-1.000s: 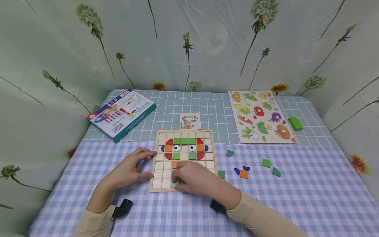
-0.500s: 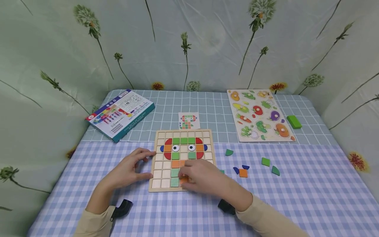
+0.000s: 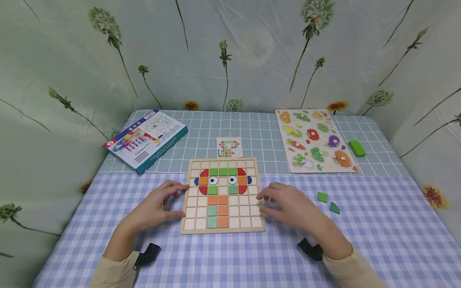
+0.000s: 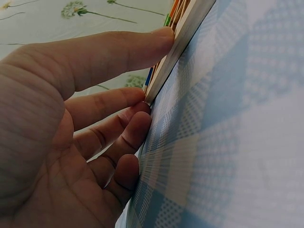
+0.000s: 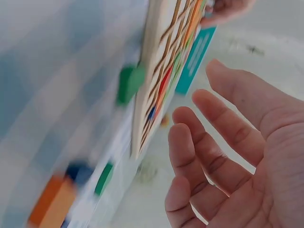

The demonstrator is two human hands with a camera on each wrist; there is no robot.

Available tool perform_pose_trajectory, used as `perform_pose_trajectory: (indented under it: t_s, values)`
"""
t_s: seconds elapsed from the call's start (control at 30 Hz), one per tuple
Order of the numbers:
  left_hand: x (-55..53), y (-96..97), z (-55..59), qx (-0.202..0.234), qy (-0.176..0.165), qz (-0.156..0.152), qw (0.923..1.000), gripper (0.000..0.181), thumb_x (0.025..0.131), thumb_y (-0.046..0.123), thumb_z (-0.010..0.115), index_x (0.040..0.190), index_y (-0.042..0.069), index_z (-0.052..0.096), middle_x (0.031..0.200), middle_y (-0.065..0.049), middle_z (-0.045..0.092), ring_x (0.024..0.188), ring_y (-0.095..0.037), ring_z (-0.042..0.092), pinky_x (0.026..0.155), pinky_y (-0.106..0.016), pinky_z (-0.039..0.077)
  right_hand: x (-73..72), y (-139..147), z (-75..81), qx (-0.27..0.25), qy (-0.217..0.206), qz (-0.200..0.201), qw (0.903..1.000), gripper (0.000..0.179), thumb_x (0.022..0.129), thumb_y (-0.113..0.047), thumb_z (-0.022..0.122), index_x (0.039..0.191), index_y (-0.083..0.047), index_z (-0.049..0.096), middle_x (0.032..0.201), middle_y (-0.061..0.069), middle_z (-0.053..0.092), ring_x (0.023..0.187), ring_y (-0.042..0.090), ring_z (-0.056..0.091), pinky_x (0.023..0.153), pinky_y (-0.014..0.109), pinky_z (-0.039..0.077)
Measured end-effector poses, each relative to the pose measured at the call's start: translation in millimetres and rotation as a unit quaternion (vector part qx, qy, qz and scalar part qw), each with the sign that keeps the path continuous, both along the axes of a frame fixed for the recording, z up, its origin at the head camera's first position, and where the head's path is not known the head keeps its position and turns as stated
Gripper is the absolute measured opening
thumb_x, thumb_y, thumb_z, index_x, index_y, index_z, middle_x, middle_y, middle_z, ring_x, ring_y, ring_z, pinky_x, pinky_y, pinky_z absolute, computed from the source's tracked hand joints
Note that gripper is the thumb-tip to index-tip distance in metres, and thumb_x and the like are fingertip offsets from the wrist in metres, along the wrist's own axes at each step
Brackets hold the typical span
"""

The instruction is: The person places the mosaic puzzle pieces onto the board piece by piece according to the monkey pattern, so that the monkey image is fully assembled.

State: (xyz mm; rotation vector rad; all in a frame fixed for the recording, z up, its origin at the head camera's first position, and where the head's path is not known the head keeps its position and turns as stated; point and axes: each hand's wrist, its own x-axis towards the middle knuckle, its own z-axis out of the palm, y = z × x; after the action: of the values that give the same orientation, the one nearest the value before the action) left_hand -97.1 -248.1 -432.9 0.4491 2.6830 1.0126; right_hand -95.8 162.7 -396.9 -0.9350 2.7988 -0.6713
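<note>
A wooden grid board point(image 3: 239, 210) lies on the checked cloth, bearing red, green, orange and blue tiles and two eye tiles. Below these runs a column of orange squares point(image 3: 223, 211) beside green squares point(image 3: 212, 216). My left hand point(image 3: 155, 205) touches the board's left edge with thumb and index fingertip; the left wrist view shows the thumb point(image 4: 118, 59) against the rim. Over the right edge hovers my right hand point(image 3: 291, 206), fingers loosely bent and holding nothing. The right wrist view shows a green piece point(image 5: 130, 83) beside the board and an orange square point(image 5: 53, 202), hidden from the head view.
Behind the board lies a pattern card point(image 3: 229, 147). A boxed set point(image 3: 147, 140) is at the back left, a vegetable puzzle board point(image 3: 317, 142) at the back right, with a green block point(image 3: 357, 148) beside it. A green square point(image 3: 322, 197) and green quarter-round point(image 3: 334, 208) lie right.
My right hand has moved right, from the lower middle of the board to its right edge, uncovering the orange squares. My left hand stays at the left edge.
</note>
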Motion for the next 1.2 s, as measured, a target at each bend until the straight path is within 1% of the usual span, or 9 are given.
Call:
perform_pose_trajectory:
  t_s: [0.1,0.3,0.4,0.6,0.83,1.0,1.2]
  values:
    - [0.7,0.0,0.4,0.0,0.0,0.001,1.0,0.074,0.083,0.024,0.094,0.151,0.018,0.063,0.14,-0.004,0.06,0.113,-0.021,0.055,0.078,-0.025,0.044,-1.1,18.5,0.8,0.004,-0.017,-0.04,0.9991,0.023,0.095,-0.025,0.084,0.116,-0.018,0.078,0.105,-0.006,0.073,0.091,0.01,0.069,0.075,0.028,0.058]
    - [0.9,0.1,0.0,-0.002,-0.001,0.003,1.0,0.074,0.084,0.023,0.093,0.151,0.019,0.063,0.14,-0.004,0.06,0.113,-0.021,0.055,0.078,-0.025,0.045,-2.8,45.4,4.6,0.008,-0.063,-0.102,0.9927,0.028,0.093,-0.024,0.085,0.12,-0.019,0.078,0.114,-0.004,0.073,0.097,0.013,0.067,0.081,0.033,0.059]
    - [1.2,0.3,-0.3,-0.001,-0.004,0.003,1.0,0.074,0.084,0.022,0.093,0.151,0.018,0.063,0.141,-0.004,0.06,0.113,-0.022,0.055,0.078,-0.025,0.045,-2.6,54.4,5.6,0.008,-0.077,-0.119,0.9899,0.031,0.093,-0.025,0.086,0.122,-0.019,0.078,0.117,-0.003,0.074,0.1,0.015,0.067,0.085,0.038,0.059]
    - [1.3,0.6,0.5,0.0,-0.005,0.003,1.0,0.074,0.084,0.023,0.093,0.151,0.018,0.063,0.141,-0.005,0.06,0.112,-0.022,0.055,0.077,-0.025,0.045,-1.3,71.3,4.9,0.017,-0.092,-0.143,0.9853,0.035,0.091,-0.026,0.087,0.123,-0.017,0.077,0.116,-0.002,0.074,0.101,0.018,0.066,0.086,0.042,0.058]
    - [0.8,0.5,0.6,-0.002,-0.003,0.003,1.0,0.074,0.083,0.023,0.093,0.151,0.018,0.063,0.139,-0.004,0.06,0.111,-0.021,0.055,0.077,-0.025,0.045,-5.7,90.3,2.5,0.038,-0.09,-0.166,0.9814,0.037,0.09,-0.022,0.087,0.124,-0.012,0.077,0.116,0.004,0.075,0.1,0.022,0.067,0.088,0.048,0.06]
    - [0.5,0.4,0.4,0.002,-0.005,0.001,1.0,0.074,0.083,0.023,0.093,0.151,0.018,0.063,0.139,-0.004,0.06,0.11,-0.021,0.054,0.077,-0.025,0.044,-10.3,104.4,1.9,0.057,-0.094,-0.194,0.9747,0.04,0.089,-0.022,0.088,0.125,-0.01,0.076,0.115,0.009,0.075,0.101,0.027,0.068,0.09,0.054,0.06]
    - [-0.1,0.0,0.5,0.001,0.0,0.0,1.0,0.074,0.083,0.024,0.094,0.15,0.018,0.063,0.139,-0.004,0.06,0.111,-0.021,0.055,0.077,-0.024,0.044,-12.7,120.5,-1.9,0.074,-0.116,-0.219,0.966,0.046,0.087,-0.021,0.089,0.127,-0.006,0.074,0.119,0.017,0.072,0.107,0.035,0.066,0.091,0.058,0.058]
